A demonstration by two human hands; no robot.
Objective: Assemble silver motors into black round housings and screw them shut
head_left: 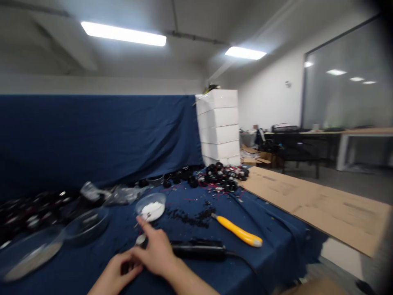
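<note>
My left hand (118,268) is low in the head view, fingers curled and closed. What it grips is hidden in shadow. My right hand (158,250) touches it with the thumb side, while its index finger stretches toward the rim of a clear bowl (164,200). White material and a small part lie inside that bowl. Just beyond the joined hands shows a small silvery round part (141,240), with thin red wire near it. A black corded cylindrical tool (199,250) rests on the cloth beside my right hand.
A yellow-handled tool (239,231) lies to the right, near scattered black bits (193,217). Further back is a heap of small wheeled parts with red wires (224,176). Clear dishes (87,229) stand left. A cardboard sheet (310,196) borders the blue cloth; white boxes (219,127) are stacked behind.
</note>
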